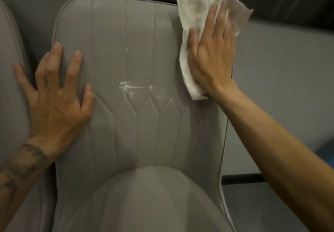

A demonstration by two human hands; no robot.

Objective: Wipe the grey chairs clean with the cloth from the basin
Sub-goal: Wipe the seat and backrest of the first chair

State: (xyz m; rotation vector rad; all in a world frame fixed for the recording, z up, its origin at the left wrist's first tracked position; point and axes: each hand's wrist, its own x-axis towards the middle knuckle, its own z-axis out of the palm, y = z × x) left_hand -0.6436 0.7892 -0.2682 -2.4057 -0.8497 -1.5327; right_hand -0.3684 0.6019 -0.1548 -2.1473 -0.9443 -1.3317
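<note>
- Risk, cloth (191,14): it is pinned under a flat palm rather than gripped, and its loose upper corner hangs past the top right corner of the backrest. A stroke carried outward would likely run it off the edge and let it drop behind the chair.
- Risk, wet streak (133,87): a whitish smear lies across the middle panels of the backrest, well left of the cloth. If the strokes stay on the right margin, it may dry into a mark.
- Risk, grey chair (137,32): pressure high on the backrest could push or tilt it if the bracing hand lifts away.
- Right hand (213,54): fully spread and flat, fingers straight. It presses the cloth against the upper right part of the backrest, with nothing curled around the cloth.
- Left hand (57,90): released, fingers splayed. The palm and fingertips rest on the left edge of the backrest and hold nothing.
- Cloth, location: white, crumpled, faintly stained, lying between the right palm and the backrest.
- Seat (150,195): pale sheen, below the backrest.
- Second grey chair (9,68): just beside, at the left edge. Whether it has been wiped cannot be told.
- Basin: not in view.
</note>
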